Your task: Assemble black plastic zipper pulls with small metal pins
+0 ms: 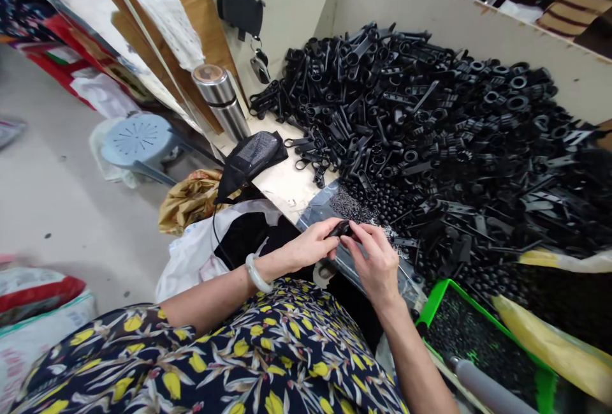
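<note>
Between my two hands, just above the table's near edge, is a small black plastic part (341,229). My left hand (313,243), with a pale bangle on its wrist, pinches it from the left. From the right, the thumb and fingers of my right hand (375,258) close on the same part. Its exact shape is mostly hidden by my fingers. Beyond my hands lies a big heap of black plastic parts (382,114), many with ring ends and short arms. Small black balls (389,203) and tiny grey pieces (351,203) lie close to my fingertips.
A steel flask (222,101) and a black mesh pouch (258,152) stand at the left of the board-walled table (280,178). At right is a green-rimmed tray (433,305) of small black pieces. A blue stool (138,140) and bags are on the floor.
</note>
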A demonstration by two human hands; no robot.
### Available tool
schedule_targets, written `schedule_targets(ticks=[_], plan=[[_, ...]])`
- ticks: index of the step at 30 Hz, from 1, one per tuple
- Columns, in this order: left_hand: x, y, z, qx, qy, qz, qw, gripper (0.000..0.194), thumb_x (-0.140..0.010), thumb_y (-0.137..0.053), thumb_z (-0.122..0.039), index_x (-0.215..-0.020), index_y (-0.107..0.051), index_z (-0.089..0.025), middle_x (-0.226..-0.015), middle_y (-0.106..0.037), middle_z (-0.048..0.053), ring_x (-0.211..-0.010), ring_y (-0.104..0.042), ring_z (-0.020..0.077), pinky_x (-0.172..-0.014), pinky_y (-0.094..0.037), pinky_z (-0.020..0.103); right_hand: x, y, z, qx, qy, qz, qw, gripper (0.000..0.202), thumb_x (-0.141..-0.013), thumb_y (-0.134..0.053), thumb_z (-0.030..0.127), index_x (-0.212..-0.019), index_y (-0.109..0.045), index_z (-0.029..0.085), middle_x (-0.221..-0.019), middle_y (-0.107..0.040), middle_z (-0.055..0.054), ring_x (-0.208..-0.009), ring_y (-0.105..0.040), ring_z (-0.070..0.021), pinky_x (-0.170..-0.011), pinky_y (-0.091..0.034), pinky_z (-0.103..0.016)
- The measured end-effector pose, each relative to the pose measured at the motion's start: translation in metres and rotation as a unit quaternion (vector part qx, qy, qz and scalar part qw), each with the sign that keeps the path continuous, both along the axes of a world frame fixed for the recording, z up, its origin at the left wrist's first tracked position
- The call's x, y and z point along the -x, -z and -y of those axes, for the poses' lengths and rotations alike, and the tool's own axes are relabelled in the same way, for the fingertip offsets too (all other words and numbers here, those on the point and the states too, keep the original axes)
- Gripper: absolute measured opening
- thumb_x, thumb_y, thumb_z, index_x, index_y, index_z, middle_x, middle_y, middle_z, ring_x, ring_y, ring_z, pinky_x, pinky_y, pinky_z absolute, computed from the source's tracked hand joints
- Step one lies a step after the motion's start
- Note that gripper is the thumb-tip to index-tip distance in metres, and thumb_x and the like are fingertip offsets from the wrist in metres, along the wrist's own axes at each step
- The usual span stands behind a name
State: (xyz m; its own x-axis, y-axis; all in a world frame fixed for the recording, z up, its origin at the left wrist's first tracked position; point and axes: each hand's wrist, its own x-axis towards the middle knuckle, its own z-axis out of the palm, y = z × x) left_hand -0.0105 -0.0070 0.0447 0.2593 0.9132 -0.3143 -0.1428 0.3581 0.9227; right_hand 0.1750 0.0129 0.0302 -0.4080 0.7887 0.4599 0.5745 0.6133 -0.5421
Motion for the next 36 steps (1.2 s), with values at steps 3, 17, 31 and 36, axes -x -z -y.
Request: schedule_targets(ticks=[3,17,31,36], plan=[[0.001,0.002,0.001,-0.020,0.020,-0.053,0.998,0.026,-0.092,-0.057,-0.019,-0.115,-0.066,-0.017,-0.074,-0.059,0.000,-0.061,-0.052,0.0152,-0.057,-0.040,0.027,0.004,-0.002,0.007,-0.002,0.032,-0.003,0.999,0.035,-0.101,-0.063,0.029,-0.136,-0.067,0.032,-0.109,-0.071,-0.009,-0.089,-0.074,-0.0218,-0.079,-0.065,-0.037],[-0.001,0.007,0.005,-0.049,0.072,-0.071,0.994,0.031,-0.093,-0.051,-0.020,-0.122,-0.062,-0.018,-0.067,-0.055,-0.004,-0.060,-0.053,0.0139,-0.059,-0.042,0.024,0.006,0.002,0.025,0.014,0.076,0.001,0.997,0.034,-0.101,-0.064,0.026,-0.134,-0.068,0.028,-0.107,-0.071,-0.009,-0.088,-0.073,-0.0202,-0.078,-0.063,-0.034],[0.000,0.007,0.027,-0.154,0.058,-0.100,0.981,0.034,-0.105,-0.051,-0.039,-0.128,-0.064,-0.017,-0.106,-0.070,0.007,-0.086,-0.062,0.0153,-0.079,-0.049,0.025,0.007,0.002,0.049,0.249,0.069,-0.214,0.942,0.037,-0.100,-0.065,0.034,-0.138,-0.067,0.034,-0.115,-0.055,-0.006,-0.099,-0.061,-0.0184,-0.087,-0.059,-0.034],[-0.007,0.011,0.032,-0.116,0.031,-0.089,0.989,0.036,-0.105,-0.052,-0.040,-0.126,-0.065,-0.015,-0.090,-0.066,0.003,-0.070,-0.051,0.0114,-0.066,-0.043,0.022,0.019,0.011,0.048,0.305,0.063,-0.283,0.907,0.030,-0.103,-0.060,0.037,-0.130,-0.072,0.032,-0.114,-0.065,-0.006,-0.101,-0.064,-0.0189,-0.086,-0.056,-0.032]])
